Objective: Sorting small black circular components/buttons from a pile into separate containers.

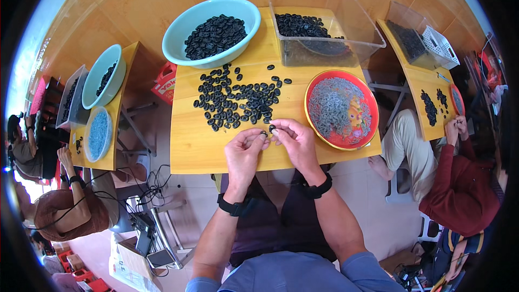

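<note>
Close together over the table's near edge, my left hand [244, 152] and my right hand [297, 145] are both closed in pinches. Between my right thumb and forefinger is a small black oval piece [272, 128]. The left fingertips pinch another small dark piece [264, 133]; its exact shape is too small to tell. Just beyond my hands, many loose black oval pieces [238, 97] lie scattered on the yellow table [186, 148]. To the right of my right hand stands a round red tray [361, 139] with a yellow rim, holding a heap of tiny grey pieces [331, 105].
At the back are a light-blue basin [172, 43] and a clear plastic bin [324, 57], both with black pieces inside. One person [81, 200] works at a table on the left, another [459, 184] on the right. Tangled cables [154, 184] hang by the left table.
</note>
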